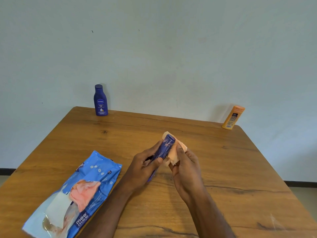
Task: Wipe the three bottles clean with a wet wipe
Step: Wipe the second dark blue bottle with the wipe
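Nearest the lens, a blue wet-wipe pack [72, 194] lies on the wooden table [223, 169] just left of the left hand [145, 167], which curls around a slim dark-blue bottle [164, 148] held tilted above the tabletop. Beside it, the right hand [186, 167] pinches a peach wet wipe [173, 152] against the bottle's side. Far beyond the hands stand a blue Nivea bottle [100, 100] and an orange bottle [233, 117], the latter near the table's corner. Damp plastic could slip from the grip.
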